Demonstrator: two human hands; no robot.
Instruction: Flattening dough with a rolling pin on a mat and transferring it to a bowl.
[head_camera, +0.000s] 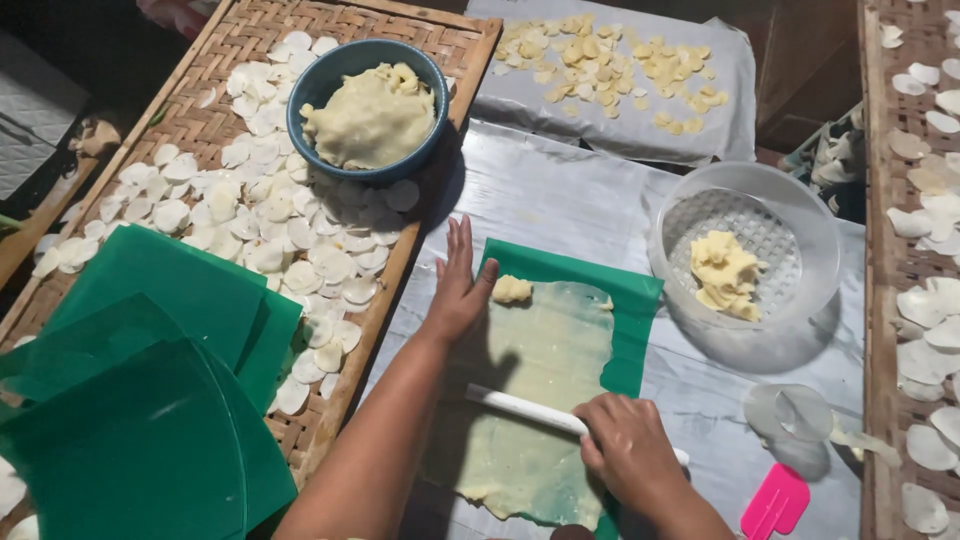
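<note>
Head view shows your right hand (630, 450) with its fingers (600, 438) curled shut around a thin white roller (525, 408), which lies across the flattened dough sheet (535, 400). Your knuckles cover the roller's right part, so only a small tip shows past your hand. Your left hand (458, 290) lies flat with fingers (459, 245) straight and close together, pressing the left edge of the green mat (625, 300) under the dough, just beside a small dough lump (512, 290) at the sheet's far end. The sheet's near end is cut off by your forearm and the picture's edge. On the table (560, 190), a clear round sieve (745, 250) holds more dough to your right, and a blue bowl (368, 108) of dough sits on the woven tray (215, 120) to your left.
</note>
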